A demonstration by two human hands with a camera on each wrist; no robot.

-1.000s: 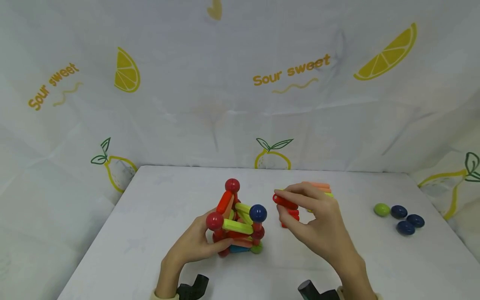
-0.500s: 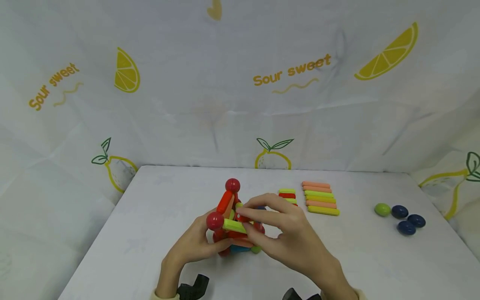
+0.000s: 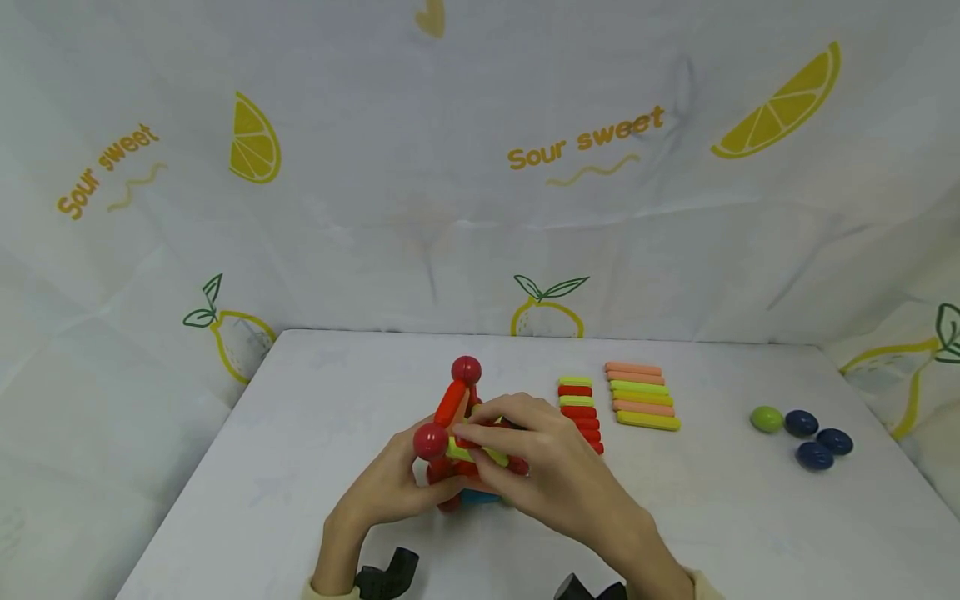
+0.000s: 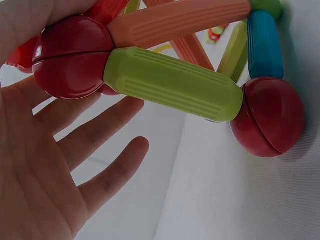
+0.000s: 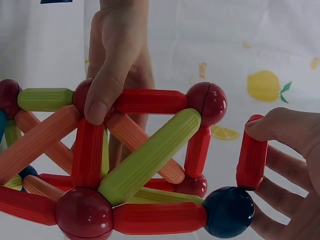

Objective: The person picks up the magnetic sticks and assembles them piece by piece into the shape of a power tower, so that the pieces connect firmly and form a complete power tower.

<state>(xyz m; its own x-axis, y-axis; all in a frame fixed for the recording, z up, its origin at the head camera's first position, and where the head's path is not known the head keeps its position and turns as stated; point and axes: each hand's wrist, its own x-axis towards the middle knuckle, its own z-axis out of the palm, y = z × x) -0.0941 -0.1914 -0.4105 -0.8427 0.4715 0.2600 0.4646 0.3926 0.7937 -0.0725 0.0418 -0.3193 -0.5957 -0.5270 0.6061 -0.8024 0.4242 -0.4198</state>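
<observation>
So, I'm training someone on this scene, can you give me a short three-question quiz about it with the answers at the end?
1. What colour is the stick pinched by the right hand?
2. True or false: the left hand is holding the ball-and-stick frame.
3. Four loose balls lie on the table. Three are dark blue; what colour is the other? A) red B) green C) yellow

Key:
1: red.
2: true.
3: B, green.
</observation>
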